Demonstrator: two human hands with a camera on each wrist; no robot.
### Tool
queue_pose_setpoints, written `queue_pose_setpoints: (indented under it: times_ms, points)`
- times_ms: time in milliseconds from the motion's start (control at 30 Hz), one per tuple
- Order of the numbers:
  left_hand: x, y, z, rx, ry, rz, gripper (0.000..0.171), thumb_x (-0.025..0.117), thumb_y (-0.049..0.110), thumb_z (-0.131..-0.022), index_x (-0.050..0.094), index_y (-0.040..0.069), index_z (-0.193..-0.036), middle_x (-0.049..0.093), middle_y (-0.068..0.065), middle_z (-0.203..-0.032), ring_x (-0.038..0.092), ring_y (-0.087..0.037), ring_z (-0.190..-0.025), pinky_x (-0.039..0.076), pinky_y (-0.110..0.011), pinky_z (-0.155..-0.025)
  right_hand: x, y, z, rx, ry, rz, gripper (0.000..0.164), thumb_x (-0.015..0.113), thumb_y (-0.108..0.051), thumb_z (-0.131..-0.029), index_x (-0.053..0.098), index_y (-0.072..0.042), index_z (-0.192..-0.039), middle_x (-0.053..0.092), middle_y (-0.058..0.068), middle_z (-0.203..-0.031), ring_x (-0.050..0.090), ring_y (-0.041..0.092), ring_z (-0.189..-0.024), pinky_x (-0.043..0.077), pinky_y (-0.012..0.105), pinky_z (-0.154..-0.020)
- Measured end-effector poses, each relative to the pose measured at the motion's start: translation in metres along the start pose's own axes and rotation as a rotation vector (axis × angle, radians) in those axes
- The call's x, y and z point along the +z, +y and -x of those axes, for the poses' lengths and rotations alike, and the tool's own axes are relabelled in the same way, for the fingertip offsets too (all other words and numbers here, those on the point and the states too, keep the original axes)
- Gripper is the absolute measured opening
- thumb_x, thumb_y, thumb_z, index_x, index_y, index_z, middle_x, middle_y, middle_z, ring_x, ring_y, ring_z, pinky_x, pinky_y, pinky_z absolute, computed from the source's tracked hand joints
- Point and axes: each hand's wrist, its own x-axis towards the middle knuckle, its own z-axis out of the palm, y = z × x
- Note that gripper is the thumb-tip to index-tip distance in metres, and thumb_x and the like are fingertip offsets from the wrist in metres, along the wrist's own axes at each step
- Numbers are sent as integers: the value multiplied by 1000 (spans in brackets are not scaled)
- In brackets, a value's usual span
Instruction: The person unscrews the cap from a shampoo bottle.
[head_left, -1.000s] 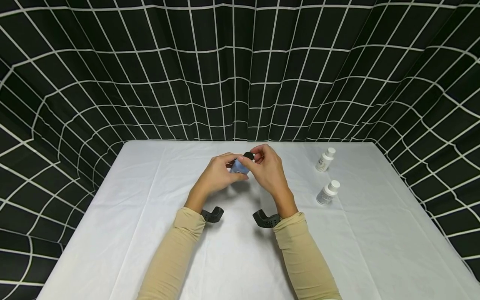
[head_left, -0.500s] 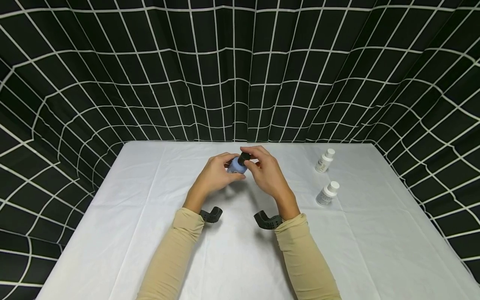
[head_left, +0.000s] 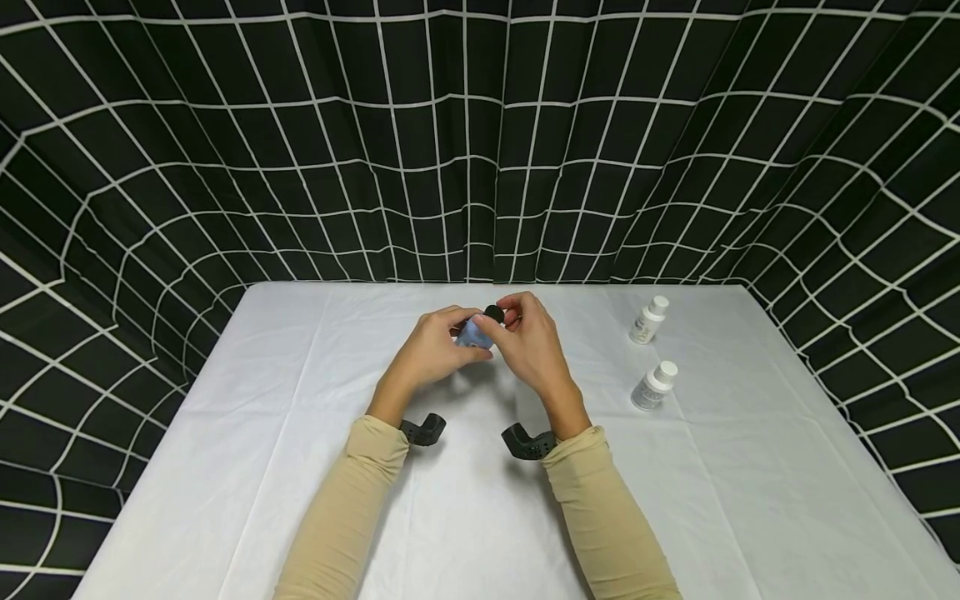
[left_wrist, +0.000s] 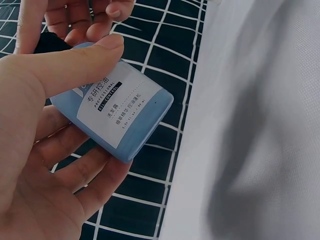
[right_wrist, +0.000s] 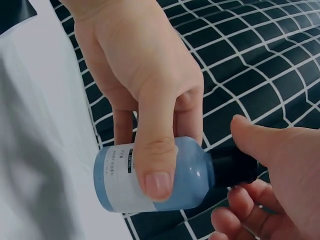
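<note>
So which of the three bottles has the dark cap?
The blue bottle in the left grip: its cap is black, while the farther white bottle and nearer white bottle are white-capped.

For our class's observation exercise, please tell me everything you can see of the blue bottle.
The blue bottle looks like smooth, glossy plastic, with rounded edges, a white label reading "PROFESSIONAL OIL CONTROL" plus Chinese characters, and a black cap on its neck. It is tilted, held above the white table, its body gripped by the left hand, its black cap by the right hand.
</note>
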Motion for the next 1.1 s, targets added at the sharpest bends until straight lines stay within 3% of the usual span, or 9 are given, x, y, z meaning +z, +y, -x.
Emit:
queue_pose_setpoints:
  times_ms: [167, 333, 500, 667, 800, 933, 1100]
  points:
    - [0, 0, 1, -14, -3, 9, 53, 88, 30, -79, 70, 20, -127, 71, 4, -122, 67, -20, -108, 57, -38, -96, -1, 0, 1, -75, -26, 8, 36, 73, -27, -96, 65, -5, -123, 63, 12, -111, 64, 27, -101, 54, 38, -86]
    - [1, -1, 2, -34, -3, 7, 54, 87, 29, -79, 69, 16, -129, 71, 1, -125, 68, -22, -110, 57, -39, -96, -7, 0, 4, -142, -85, 22, 39, 68, -19, -99, 64, -10, -136, 63, 11, -123, 65, 28, -112, 56, 37, -84]
    - [1, 0, 2, -18, 8, 5, 57, 88, 29, -78, 69, 17, -130, 72, 2, -124, 68, -21, -108, 58, -38, -95, -9, -1, 4, -91, -79, -7, 51, 72, -30, -96, 58, -11, -141, 60, 10, -128, 64, 28, -113, 56, 39, -88]
    - [2, 1, 0, 20, 15, 11, 54, 89, 29, -78, 70, 20, -128, 73, 4, -119, 69, -19, -105, 58, -37, -94, -8, -1, 2, 0, -11, -12, 51, 77, -40, -90, 60, -7, -124, 57, 9, -109, 60, 25, -99, 50, 35, -86]
    - [2, 2, -1, 20, 5, 25, 52, 88, 29, -78, 70, 22, -127, 72, 5, -119, 68, -18, -105, 57, -36, -94, -9, -1, 1, 22, 13, -2, 46, 79, -41, -89, 61, -7, -114, 58, 9, -101, 58, 24, -93, 47, 33, -81]
    - [2, 2, -1, 15, 1, 28, 51, 88, 28, -78, 70, 21, -126, 72, 5, -119, 67, -17, -106, 57, -36, -95, -10, -2, 2, -4, -8, 5, 41, 77, -35, -91, 65, -6, -118, 64, 11, -107, 64, 26, -100, 52, 37, -85]
    - [-1, 2, 0, -4, -2, 20, 53, 88, 27, -79, 70, 18, -127, 72, 2, -123, 67, -20, -108, 57, -38, -96, -13, -3, 3, -112, -76, -11, 36, 71, -20, -97, 66, -8, -131, 65, 10, -121, 66, 26, -114, 58, 40, -89]
